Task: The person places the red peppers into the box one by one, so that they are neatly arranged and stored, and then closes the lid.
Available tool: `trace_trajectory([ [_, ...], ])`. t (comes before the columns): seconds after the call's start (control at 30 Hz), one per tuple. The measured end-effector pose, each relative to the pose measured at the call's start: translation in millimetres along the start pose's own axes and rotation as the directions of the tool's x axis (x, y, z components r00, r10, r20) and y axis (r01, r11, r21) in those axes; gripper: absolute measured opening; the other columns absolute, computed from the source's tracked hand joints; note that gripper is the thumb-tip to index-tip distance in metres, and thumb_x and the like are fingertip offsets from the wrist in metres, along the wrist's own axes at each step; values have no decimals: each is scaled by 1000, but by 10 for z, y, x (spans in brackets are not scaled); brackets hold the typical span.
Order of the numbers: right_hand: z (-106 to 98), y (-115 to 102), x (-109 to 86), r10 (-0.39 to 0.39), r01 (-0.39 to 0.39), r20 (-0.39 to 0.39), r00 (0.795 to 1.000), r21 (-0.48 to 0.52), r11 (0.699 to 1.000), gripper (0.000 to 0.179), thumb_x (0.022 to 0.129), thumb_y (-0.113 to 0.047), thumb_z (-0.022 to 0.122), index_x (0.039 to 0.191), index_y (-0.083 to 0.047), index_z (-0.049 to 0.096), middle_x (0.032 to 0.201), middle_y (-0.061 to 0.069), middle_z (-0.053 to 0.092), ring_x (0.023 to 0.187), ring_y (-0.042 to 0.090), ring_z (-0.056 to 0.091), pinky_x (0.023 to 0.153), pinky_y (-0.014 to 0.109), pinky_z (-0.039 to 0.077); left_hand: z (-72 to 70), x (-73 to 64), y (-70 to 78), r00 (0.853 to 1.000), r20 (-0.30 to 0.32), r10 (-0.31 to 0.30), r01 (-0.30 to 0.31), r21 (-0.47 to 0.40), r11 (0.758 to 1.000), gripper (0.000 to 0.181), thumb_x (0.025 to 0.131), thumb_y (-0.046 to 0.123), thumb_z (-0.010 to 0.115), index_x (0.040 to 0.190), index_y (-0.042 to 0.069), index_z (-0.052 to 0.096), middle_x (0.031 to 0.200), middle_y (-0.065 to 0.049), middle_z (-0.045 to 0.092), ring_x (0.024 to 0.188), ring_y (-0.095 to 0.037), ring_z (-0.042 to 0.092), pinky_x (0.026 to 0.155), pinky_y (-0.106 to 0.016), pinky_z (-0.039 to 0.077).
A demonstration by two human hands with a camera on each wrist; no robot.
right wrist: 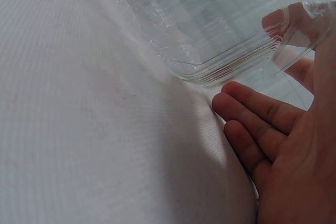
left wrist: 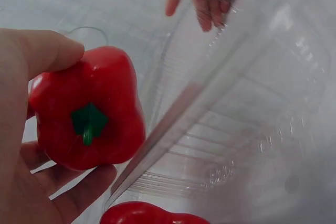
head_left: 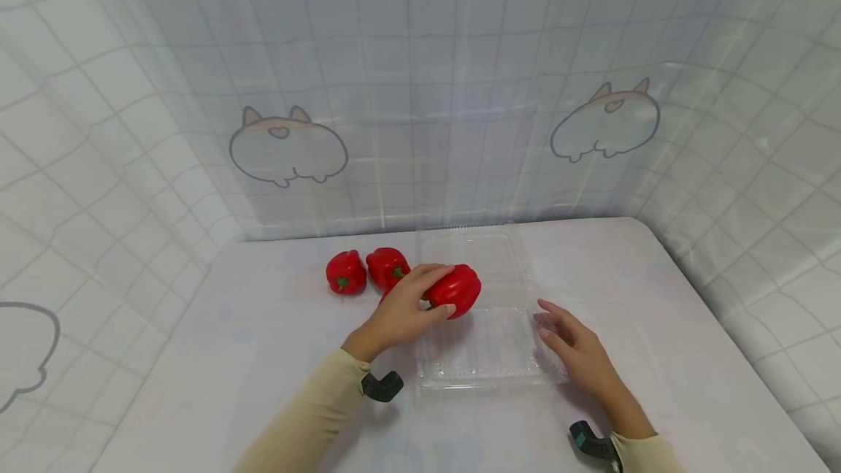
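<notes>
My left hand [head_left: 402, 310] grips a red bell pepper [head_left: 462, 288] between thumb and fingers, above a clear plastic clamshell box [head_left: 478, 356] whose lid lies folded back. The left wrist view has the held pepper's green stem [left wrist: 88, 125] facing the camera, and the box wall [left wrist: 173, 121] stands beside it. My right hand [head_left: 581, 356] is at the right side of the box, its fingers loosely bent. Seen from the right wrist, that hand lies close against the box corner [right wrist: 210, 72]; whether it touches the plastic I cannot tell.
Two more red bell peppers, one at far left [head_left: 345, 273] and one beside it [head_left: 386, 266], sit on the white table [head_left: 282, 356]. Another, mostly hidden, shows behind my left hand. A grid-patterned curtain [head_left: 447, 93] surrounds the table at the back and sides.
</notes>
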State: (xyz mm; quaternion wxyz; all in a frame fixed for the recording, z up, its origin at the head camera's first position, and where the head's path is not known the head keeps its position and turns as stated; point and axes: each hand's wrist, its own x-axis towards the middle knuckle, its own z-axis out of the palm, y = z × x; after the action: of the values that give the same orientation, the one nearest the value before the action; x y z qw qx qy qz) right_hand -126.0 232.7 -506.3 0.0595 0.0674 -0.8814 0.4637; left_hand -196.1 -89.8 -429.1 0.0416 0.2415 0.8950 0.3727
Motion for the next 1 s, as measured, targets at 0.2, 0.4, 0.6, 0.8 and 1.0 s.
trace_trajectory([
  [0.2,-14,-5,7,-12,12,0,1000,2,1000,48,102,-25,60,147,-14,50,131,11,65,123,32,59,101,53,46,9,58,58,997,77,26,-35,121,992,81,81,31,82,151,26,42,145,1,46,126,-18,47,86,-37,57],
  [0.4,-14,-2,8,-14,14,0,1000,1,1000,48,102,-26,60,147,-15,50,131,11,65,123,32,60,101,56,45,6,83,111,992,121,29,-49,163,985,98,75,24,87,157,19,32,147,-2,45,128,-20,46,87,-38,57],
  [0.6,-17,10,6,-16,16,3,1000,-20,1000,49,102,-27,60,148,-14,49,130,9,65,122,30,60,101,47,48,3,103,129,984,149,93,-122,198,973,89,75,21,86,152,16,42,148,-1,44,131,-21,43,89,-37,56],
  [0.8,-24,2,5,-47,47,-3,999,-16,999,50,100,-24,63,148,-13,50,130,11,65,121,32,61,99,42,50,9,121,127,975,188,115,-157,226,961,84,77,22,85,150,19,45,149,0,46,130,-21,43,89,-36,55],
  [1.0,-48,31,22,-25,25,33,999,-15,1000,54,100,-26,64,150,-16,48,135,9,63,124,29,59,99,37,49,3,127,163,969,227,92,-160,303,940,87,75,25,87,151,22,44,150,0,46,131,-22,42,98,-44,50],
])
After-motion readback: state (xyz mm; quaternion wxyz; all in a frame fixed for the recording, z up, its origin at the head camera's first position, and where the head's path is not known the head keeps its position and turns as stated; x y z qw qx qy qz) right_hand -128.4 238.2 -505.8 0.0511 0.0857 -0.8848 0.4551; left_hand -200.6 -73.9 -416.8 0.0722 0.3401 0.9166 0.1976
